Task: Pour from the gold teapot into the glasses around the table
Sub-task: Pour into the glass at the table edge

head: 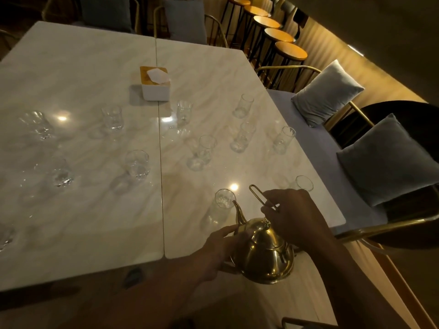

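Over the near edge of the glossy, pale marble-patterned table point(83, 67), the polished gold metal teapot point(263, 252), round-bellied with a slim curved spout, is held tilted forward. The right hand point(294, 214) grips its thin wire loop handle, fingers curled round the rod. The left hand point(221, 250) rests on the pot's side, fingers stretched almost straight, the forefinger reaching the spout's base. The spout tip sits just beside the rim of the nearest clear faceted glass point(224, 199). Similar cut-glass tumblers point(202, 153) stand scattered across the tabletop. Farther off sits a white square tissue box with a wooden lid point(155, 83). Soft grey cushions point(325, 91) lie on the bench along the right.
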A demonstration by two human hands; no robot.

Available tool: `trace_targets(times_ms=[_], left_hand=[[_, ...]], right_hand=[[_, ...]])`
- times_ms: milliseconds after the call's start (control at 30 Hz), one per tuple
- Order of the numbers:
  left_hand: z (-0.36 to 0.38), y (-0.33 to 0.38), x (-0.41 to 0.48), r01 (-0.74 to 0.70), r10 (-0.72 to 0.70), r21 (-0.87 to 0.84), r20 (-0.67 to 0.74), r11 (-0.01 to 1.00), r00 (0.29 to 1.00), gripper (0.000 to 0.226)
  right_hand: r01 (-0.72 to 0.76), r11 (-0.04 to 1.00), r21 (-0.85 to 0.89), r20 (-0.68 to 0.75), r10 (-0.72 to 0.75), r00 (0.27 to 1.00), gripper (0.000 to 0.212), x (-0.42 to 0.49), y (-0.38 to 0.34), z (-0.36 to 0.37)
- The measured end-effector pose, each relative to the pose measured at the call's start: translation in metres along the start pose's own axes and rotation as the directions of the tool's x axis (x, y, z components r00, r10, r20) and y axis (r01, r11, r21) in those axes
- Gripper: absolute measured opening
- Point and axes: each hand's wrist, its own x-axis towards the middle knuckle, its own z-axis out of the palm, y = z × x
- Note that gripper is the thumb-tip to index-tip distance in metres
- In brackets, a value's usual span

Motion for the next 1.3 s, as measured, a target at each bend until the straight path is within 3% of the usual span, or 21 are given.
trace_targets(times_ms=[533, 1300], left_hand=[[-0.007, 0.009, 0.001, 0.032, -0.032, -0.006, 0.020, 0.999, 0.999, 0.055], [0.000, 0.015, 0.002, 0.062, -0.061, -0.008, 0.037, 0.998, 0.997, 0.057]], right_hand=[[-0.023, 0.998, -0.062, 0.073, 0.027, 0.997, 0.029, 0.029, -0.010, -0.010], [-0.010, 0.996, -0.088, 0.072, 0.017, 0.997, 0.036, 0.034, -0.010, -0.017]])
